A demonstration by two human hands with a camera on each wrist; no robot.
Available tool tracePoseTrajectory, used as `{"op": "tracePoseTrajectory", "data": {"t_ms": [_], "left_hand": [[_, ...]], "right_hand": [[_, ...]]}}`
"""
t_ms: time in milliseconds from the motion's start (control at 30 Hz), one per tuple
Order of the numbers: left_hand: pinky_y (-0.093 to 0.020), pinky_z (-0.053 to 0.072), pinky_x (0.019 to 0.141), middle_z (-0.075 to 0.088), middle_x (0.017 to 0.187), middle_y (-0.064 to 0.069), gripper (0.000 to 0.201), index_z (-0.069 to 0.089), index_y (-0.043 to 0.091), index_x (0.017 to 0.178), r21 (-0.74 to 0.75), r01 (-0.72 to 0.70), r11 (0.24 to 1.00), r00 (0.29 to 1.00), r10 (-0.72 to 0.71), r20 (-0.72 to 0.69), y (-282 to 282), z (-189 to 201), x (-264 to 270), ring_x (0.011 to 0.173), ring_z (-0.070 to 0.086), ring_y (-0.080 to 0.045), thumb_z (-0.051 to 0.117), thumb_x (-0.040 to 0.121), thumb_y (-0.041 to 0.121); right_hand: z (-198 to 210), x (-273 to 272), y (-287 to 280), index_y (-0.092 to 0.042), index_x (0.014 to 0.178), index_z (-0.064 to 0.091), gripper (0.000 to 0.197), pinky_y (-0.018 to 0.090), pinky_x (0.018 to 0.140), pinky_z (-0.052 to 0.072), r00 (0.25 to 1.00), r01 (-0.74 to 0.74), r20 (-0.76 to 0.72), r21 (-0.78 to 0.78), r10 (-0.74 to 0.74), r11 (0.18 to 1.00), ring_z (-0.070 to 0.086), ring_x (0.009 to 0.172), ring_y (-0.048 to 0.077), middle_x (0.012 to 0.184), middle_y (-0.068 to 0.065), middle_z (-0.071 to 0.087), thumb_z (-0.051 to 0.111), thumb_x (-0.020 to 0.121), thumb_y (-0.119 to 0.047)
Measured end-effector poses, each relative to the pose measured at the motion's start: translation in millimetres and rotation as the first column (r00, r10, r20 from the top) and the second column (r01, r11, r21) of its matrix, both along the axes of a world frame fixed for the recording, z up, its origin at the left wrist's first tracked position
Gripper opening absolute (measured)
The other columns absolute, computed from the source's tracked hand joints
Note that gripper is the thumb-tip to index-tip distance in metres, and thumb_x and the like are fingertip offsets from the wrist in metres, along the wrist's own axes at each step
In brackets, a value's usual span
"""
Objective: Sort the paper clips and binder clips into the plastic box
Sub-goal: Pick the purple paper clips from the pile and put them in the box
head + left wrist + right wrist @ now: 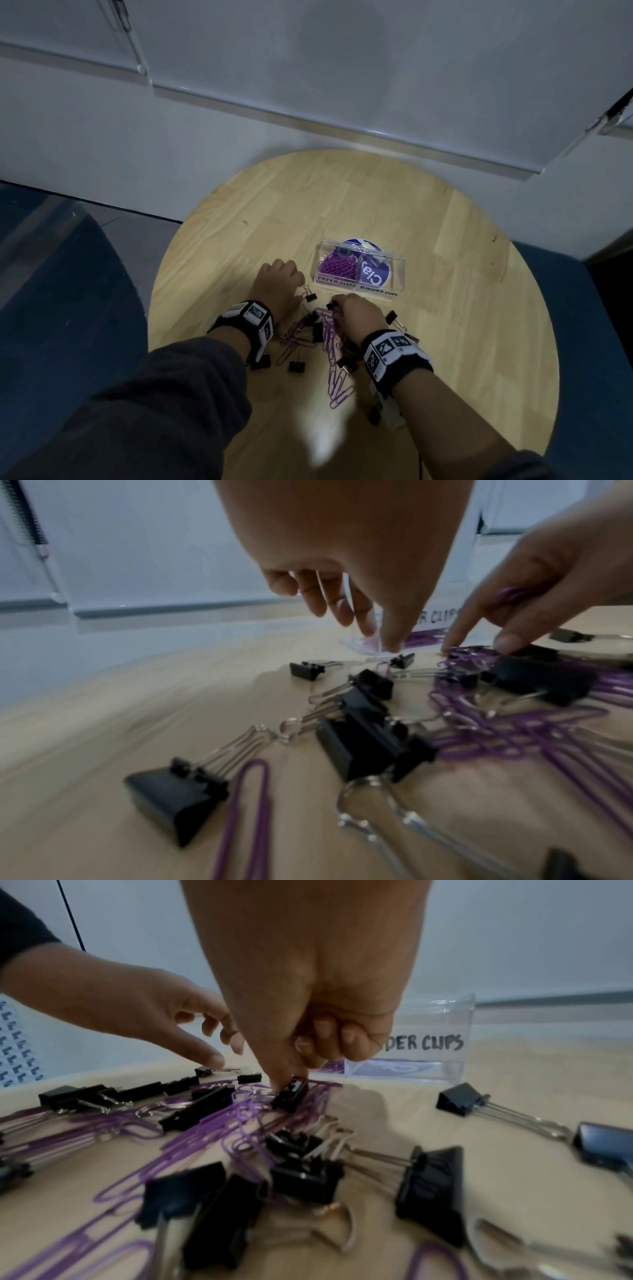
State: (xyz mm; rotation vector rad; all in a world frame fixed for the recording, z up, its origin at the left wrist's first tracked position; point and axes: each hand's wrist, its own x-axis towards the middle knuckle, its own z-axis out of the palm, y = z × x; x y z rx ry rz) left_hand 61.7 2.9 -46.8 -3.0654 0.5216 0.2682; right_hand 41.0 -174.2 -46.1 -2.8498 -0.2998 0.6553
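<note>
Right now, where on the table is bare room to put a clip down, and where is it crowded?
Bare wood lies behind the box up to the far table edge, and right of the box toward the rim. Crowded: in front of the box, where both hands work in the pile of clips.

From my remote seat I see a round wooden table point(359, 205), pale planks with darker seams and a small dark speck near its right edge. A round purple sticker with white lettering point(373, 274) lies flat on the tabletop a little right of its middle. Behind the table's far edge runs a white wall point(102, 144), and above it hang pale roller blinds point(342, 51) with a bottom rail point(376, 126) crossing the view; a beaded cord point(27, 515) hangs at the left. Dark blue upholstered seating point(68, 291) curves past the table's left edge and another blue piece point(589, 325) sits off its right edge.
</note>
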Motion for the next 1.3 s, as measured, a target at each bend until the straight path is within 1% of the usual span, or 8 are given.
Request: {"op": "tracePoseTrajectory", "data": {"t_ms": [167, 533, 667, 767, 867, 1000, 1133, 1300], "left_hand": [[-0.039, 0.04, 0.1, 0.053, 0.13, -0.009, 0.04, 0.05, 0.013, 0.127, 0.028, -0.167, 0.985, 0.959, 0.169, -0.229, -16, -8, -1, 0.12, 0.052, -0.03, 0.053, 0.092, 0.032], [-0.038, 0.044, 0.096, 0.059, 0.124, -0.014, 0.027, 0.053, 0.007, 0.12, -0.115, -0.287, 0.951, 0.924, 0.243, -0.296, -19, -4, -2, 0.112, 0.058, -0.032, 0.044, 0.095, 0.011], [-0.038, 0.046, 0.09, 0.056, 0.123, -0.016, 0.04, 0.047, 0.014, 0.129, -0.342, -0.362, 0.867, 0.901, 0.232, -0.366, -17, 3, -10, 0.107, 0.058, -0.035, 0.037, 0.093, 0.0], [-0.039, 0.044, 0.09, 0.053, 0.124, -0.018, 0.037, 0.053, 0.011, 0.114, -0.347, -0.355, 0.868, 0.891, 0.201, -0.408, -14, 11, -13, 0.108, 0.056, -0.035, 0.036, 0.088, -0.009], [-0.037, 0.043, 0.093, 0.051, 0.128, -0.015, 0.027, 0.051, 0.015, 0.101, -0.287, -0.352, 0.891, 0.859, 0.186, -0.476, -12, 12, -21, 0.112, 0.054, -0.032, 0.041, 0.087, -0.006], [-0.037, 0.044, 0.097, 0.045, 0.134, -0.006, 0.036, 0.047, 0.02, 0.126, -0.12, -0.205, 0.971, 0.869, 0.124, -0.479, -10, 7, -36, 0.116, 0.054, -0.027, 0.052, 0.092, 0.03], [-0.04, 0.044, 0.1, 0.044, 0.136, -0.005, 0.05, 0.041, 0.02, 0.134, -0.121, -0.165, 0.979, 0.896, 0.098, -0.434, -11, 0, -44, 0.121, 0.052, -0.027, 0.054, 0.091, 0.04], [-0.041, 0.046, 0.097, 0.054, 0.127, -0.009, 0.036, 0.055, 0.011, 0.119, -0.122, -0.249, 0.961, 0.924, 0.198, -0.328, -21, -4, -40, 0.115, 0.055, -0.029, 0.049, 0.094, 0.037]], "right_hand": [[-4, -5, -6, -0.013, 0.089, 0.052, 0.004, 0.031, 0.073, 0.044, 0.994, 0.105, -0.01, 0.05, -0.105, 0.993, 0.061, 0.096, 0.03, 0.106, 0.012, 0.063, 0.051, 0.09, -0.017], [7, -12, -24, -0.017, 0.075, 0.041, 0.023, 0.026, 0.06, 0.035, 0.912, 0.409, -0.197, 0.492, -0.359, 0.768, 0.042, 0.066, 0.014, 0.069, -0.004, 0.044, 0.035, 0.097, -0.012], [18, -19, -38, -0.009, 0.096, 0.041, 0.008, 0.021, 0.059, 0.039, 0.879, 0.47, -0.178, 0.482, -0.442, 0.739, 0.051, 0.074, 0.019, 0.075, 0.003, 0.054, 0.033, 0.098, -0.008], [18, -18, -41, -0.003, 0.119, 0.049, 0.026, 0.032, 0.078, 0.045, 0.791, 0.604, -0.245, 0.458, -0.561, 0.652, 0.059, 0.089, 0.028, 0.103, 0.022, 0.062, 0.034, 0.099, -0.008], [15, -15, -39, 0.003, 0.109, 0.056, 0.024, 0.028, 0.08, 0.04, 0.788, 0.615, -0.223, 0.321, -0.574, 0.72, 0.059, 0.103, 0.032, 0.111, 0.02, 0.062, 0.04, 0.097, -0.011], [6, -13, -23, -0.009, 0.075, 0.054, 0.009, 0.029, 0.062, 0.043, 0.829, 0.529, -0.283, 0.115, -0.483, 0.841, 0.055, 0.067, 0.025, 0.074, 0.008, 0.057, 0.058, 0.08, -0.016], [-8, -11, -12, -0.006, 0.096, 0.06, 0.03, 0.028, 0.061, 0.045, 0.86, 0.468, -0.24, 0.019, -0.45, 0.884, 0.062, 0.078, 0.026, 0.094, 0.01, 0.064, 0.066, 0.075, -0.027], [-17, -13, -9, -0.005, 0.091, 0.062, 0.023, 0.03, 0.065, 0.041, 0.866, 0.481, -0.165, 0.023, -0.471, 0.876, 0.063, 0.087, 0.03, 0.096, 0.013, 0.064, 0.048, 0.089, -0.023]]}}
